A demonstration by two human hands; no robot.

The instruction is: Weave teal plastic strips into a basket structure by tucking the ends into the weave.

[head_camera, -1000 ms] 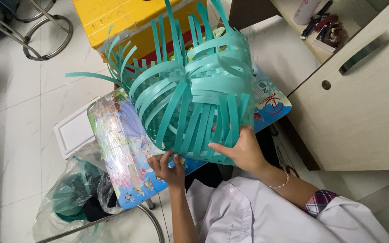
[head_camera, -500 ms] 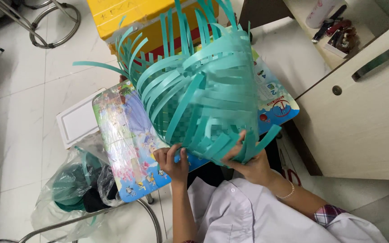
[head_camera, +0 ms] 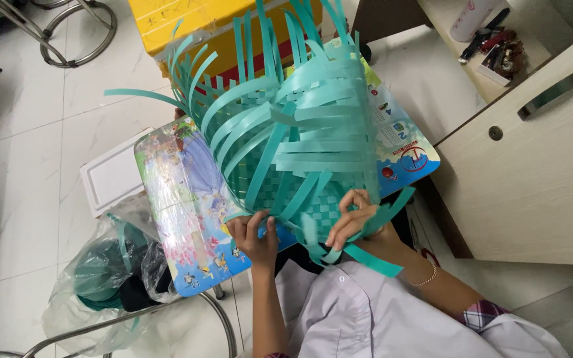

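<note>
On the floor at the near left lies a clear plastic bag [head_camera: 101, 278] of dark and green stuff, with a white lid [head_camera: 115, 174] just beyond it and a yellow box [head_camera: 187, 26] farther off. Near the middle, the left hand [head_camera: 254, 233] rests with fingers spread on the near edge of a colourful picture worktop [head_camera: 187, 219], touching the rim of a half-woven teal strip basket [head_camera: 293, 146] that stands tilted on it. Right of that, the right hand [head_camera: 356, 222] pinches a loose teal strip at the basket's near side, beside a pale wooden cabinet [head_camera: 532, 179].
</note>
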